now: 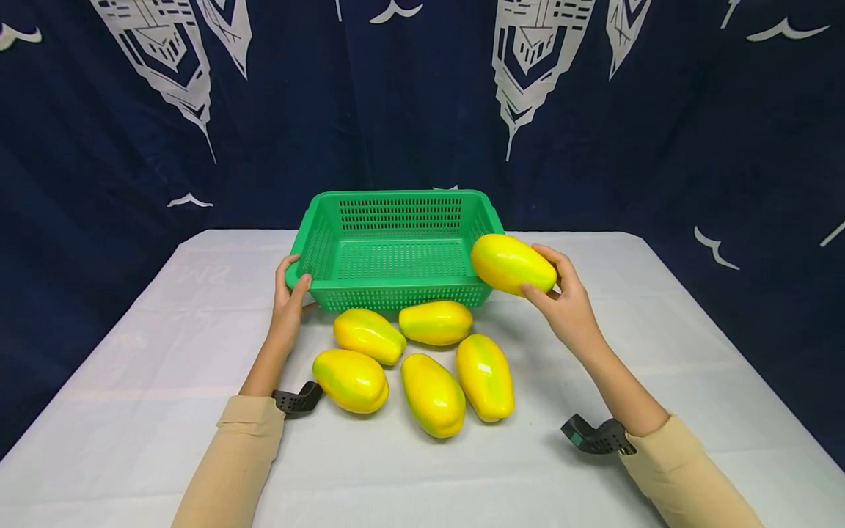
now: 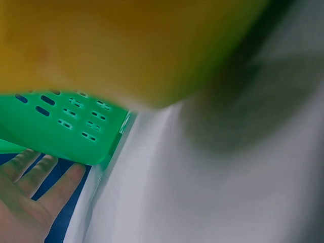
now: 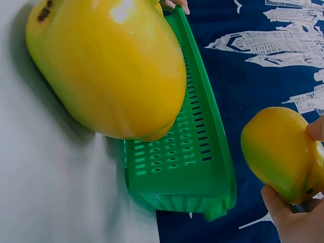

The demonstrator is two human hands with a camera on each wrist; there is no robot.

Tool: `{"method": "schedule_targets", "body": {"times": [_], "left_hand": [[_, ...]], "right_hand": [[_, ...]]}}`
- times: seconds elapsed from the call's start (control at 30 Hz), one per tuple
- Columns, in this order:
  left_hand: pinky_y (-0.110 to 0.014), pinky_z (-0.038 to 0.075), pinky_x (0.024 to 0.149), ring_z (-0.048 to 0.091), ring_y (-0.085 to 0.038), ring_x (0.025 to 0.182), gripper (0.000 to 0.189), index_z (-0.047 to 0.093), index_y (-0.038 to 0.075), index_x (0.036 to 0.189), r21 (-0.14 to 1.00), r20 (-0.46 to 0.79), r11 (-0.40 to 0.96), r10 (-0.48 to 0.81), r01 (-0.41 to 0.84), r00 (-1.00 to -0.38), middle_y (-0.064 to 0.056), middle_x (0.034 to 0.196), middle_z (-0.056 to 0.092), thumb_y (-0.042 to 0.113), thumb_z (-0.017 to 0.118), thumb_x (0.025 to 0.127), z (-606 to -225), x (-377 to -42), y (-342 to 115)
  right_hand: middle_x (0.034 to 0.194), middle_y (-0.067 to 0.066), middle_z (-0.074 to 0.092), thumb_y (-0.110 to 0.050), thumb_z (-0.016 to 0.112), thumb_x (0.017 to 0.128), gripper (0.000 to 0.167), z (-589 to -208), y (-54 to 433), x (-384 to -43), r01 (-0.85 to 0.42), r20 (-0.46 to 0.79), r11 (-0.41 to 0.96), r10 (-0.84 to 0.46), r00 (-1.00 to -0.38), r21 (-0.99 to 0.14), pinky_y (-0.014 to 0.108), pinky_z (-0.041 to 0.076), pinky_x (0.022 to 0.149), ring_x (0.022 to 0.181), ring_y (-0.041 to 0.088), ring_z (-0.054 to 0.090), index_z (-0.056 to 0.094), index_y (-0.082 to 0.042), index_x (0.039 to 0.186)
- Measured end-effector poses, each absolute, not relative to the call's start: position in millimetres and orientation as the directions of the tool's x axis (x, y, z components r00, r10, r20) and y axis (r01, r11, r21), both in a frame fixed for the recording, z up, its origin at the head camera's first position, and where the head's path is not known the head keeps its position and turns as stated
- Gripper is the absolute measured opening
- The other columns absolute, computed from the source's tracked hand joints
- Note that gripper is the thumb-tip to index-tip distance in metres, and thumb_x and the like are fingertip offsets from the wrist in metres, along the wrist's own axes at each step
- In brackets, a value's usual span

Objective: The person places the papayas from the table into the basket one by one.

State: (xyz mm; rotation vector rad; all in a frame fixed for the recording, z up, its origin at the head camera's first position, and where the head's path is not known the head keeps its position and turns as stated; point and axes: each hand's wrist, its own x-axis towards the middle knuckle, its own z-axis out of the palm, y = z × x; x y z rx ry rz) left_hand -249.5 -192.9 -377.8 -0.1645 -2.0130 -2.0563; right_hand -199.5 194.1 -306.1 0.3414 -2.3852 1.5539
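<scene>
A yellow-green papaya [image 1: 513, 265] is held up by my right hand [image 1: 566, 304], fingers on its far side and thumb on its near side. It overlaps the front right corner of the green plastic basket [image 1: 396, 284] in the head view. My left hand [image 1: 287, 302] holds the basket's front left corner, fingertips at the rim and thumb at the front. Several more papayas [image 1: 432, 396] lie on the table in front of the basket. One large papaya [image 2: 126, 45] blocks much of the left wrist view. The right wrist view shows the held papaya [image 3: 278, 152] beyond the basket's end.
The table has a white cloth [image 1: 165, 411]. Behind it hangs a dark blue curtain [image 1: 409, 110] with white building prints. Black straps [image 1: 597, 436] sit at both wrists, below beige sleeves [image 1: 686, 469]. The basket has slotted walls and no papaya shows inside.
</scene>
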Motion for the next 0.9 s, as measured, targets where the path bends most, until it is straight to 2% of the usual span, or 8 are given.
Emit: {"method": "schedule_targets", "body": {"times": [0.5, 0.73, 0.9], "left_hand": [[-0.061, 0.035, 0.096, 0.033, -0.029, 0.123, 0.051, 0.019, 0.023, 0.14, 0.966, 0.258, 0.005, -0.105, 0.259, -0.96, -0.012, 0.145, 0.02, 0.029, 0.042, 0.094, -378, -250, -194], [-0.061, 0.036, 0.096, 0.032, -0.03, 0.125, 0.052, 0.018, 0.023, 0.141, 0.962, 0.272, 0.016, -0.097, 0.272, -0.957, -0.012, 0.145, 0.02, 0.029, 0.041, 0.095, -378, -251, -194], [-0.061, 0.035, 0.096, 0.032, -0.031, 0.124, 0.052, 0.019, 0.023, 0.14, 0.964, 0.266, 0.005, -0.1, 0.267, -0.959, -0.013, 0.144, 0.02, 0.029, 0.041, 0.094, -379, -251, -194]], "right_hand": [[0.138, 0.002, 0.038, -0.018, 0.057, 0.088, 0.056, -302, 187, -218, -0.338, 0.352, 0.394, -0.039, -0.935, -0.855, 0.012, 0.042, 0.088, 0.114, 0.011, 0.041, 0.033, -0.018, 0.138], [0.14, 0.003, 0.036, -0.02, 0.057, 0.088, 0.057, -302, 187, -230, -0.329, 0.347, 0.419, -0.034, -0.937, -0.847, 0.034, 0.041, 0.099, 0.121, 0.019, 0.04, 0.032, -0.017, 0.139], [0.14, 0.006, 0.034, -0.021, 0.057, 0.088, 0.056, -308, 188, -238, -0.329, 0.353, 0.436, -0.028, -0.935, -0.837, 0.038, 0.042, 0.098, 0.119, 0.021, 0.039, 0.032, -0.013, 0.138]]}}
